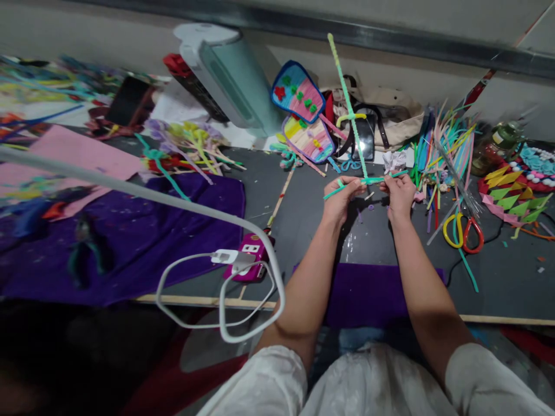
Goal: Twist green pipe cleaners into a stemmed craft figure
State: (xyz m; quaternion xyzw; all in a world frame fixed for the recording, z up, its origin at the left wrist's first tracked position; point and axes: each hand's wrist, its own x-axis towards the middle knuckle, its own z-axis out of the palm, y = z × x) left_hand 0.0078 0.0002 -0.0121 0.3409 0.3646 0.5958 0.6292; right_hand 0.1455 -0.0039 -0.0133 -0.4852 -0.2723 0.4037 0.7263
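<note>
Left hand: pinching, thumb against fingers, on the left part of a green strip point(376, 180); the hand point(342, 193) is bent at the wrist above the worktop point(299, 202).
Right hand: a matching pinch farther along the strip; this hand point(399, 188) has its fingers curled in.
Green strip: level between the two hands, one end poking out past each; gripping both sides probably keeps it straight and steady.
Fuzzy stem: the pale green stem point(347, 95) rises from the strip between the hands, leaning left, with a yellow crosspiece point(350, 117) partway up; pointing it away from the body likely leaves its foot within fingertip reach. Whether it is joined to the strip, I cannot tell.
Purple mat: lying between the forearms, this mat point(368, 294) perhaps protects the near edge.
Right side: a bundle of coloured strips point(442, 144) crowds the right hand; scissors point(463, 222) lie nearer the body, handles outward, seemingly for easy pickup.
Behind: two fan-shaped crafts point(299, 92) point(307, 138) and a pale bag point(403, 110) limit room beyond the stem.
Left side: a white cable point(191, 202) loops near the left forearm by a magenta power strip point(249, 270), a possible snag; pliers point(87, 245) rest on purple cloth point(208, 211), well apart.
</note>
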